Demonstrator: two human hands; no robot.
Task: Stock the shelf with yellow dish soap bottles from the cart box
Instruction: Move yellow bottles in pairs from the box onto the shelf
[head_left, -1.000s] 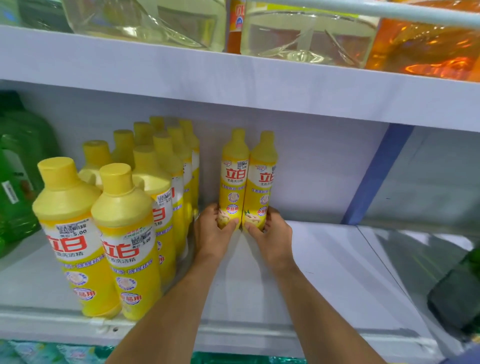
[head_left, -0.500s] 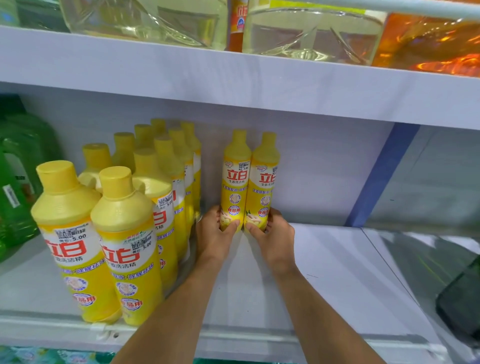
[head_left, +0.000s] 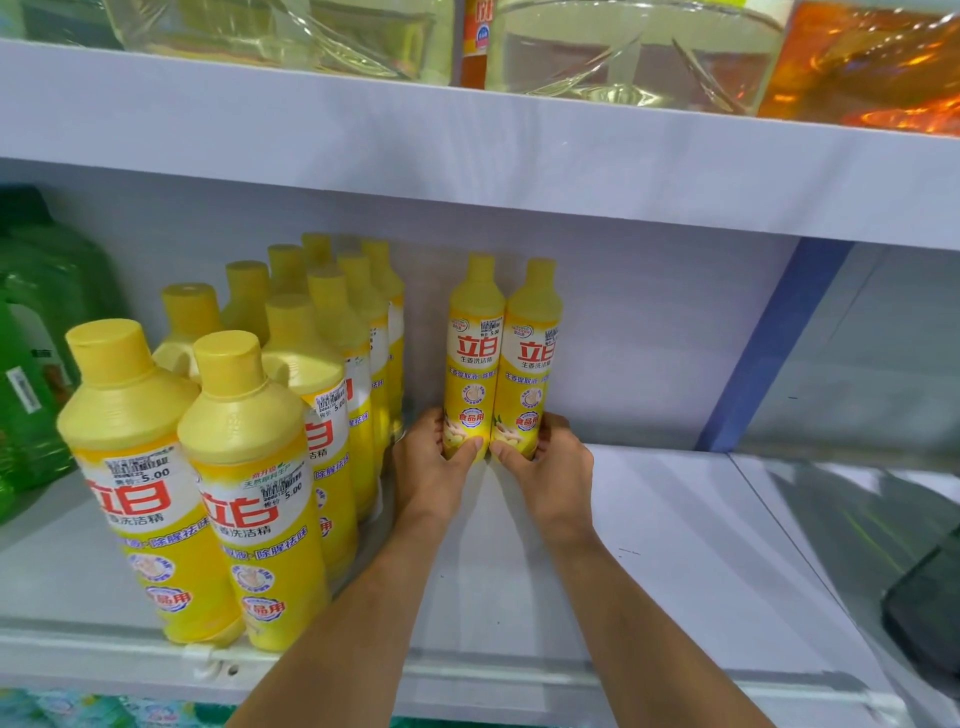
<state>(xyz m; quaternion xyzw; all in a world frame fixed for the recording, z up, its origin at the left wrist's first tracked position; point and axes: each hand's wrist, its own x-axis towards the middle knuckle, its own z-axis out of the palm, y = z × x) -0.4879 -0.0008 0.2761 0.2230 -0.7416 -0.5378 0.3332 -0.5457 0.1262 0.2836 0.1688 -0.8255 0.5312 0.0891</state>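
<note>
A: Lighting?
B: Bright, even, soft. Glints on the orange translucent jug (head_left: 872, 67). Soft shade under the white upper shelf board (head_left: 467, 145).
A: Sharpness?
B: Fisheye bends edges; near yellow plastic bottles (head_left: 156, 467) slightly smeared.

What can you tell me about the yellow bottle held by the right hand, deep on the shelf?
The right-hand bottle is slim, yellow and plastic-looking, with a tapered shoulder, a yellow cap, a white label band bearing red characters and a price sticker. It stands upright deep on the white shelf, side by side against its twin bottle. The right hand grips its lower part, thumb across the front, hiding the base.
</note>
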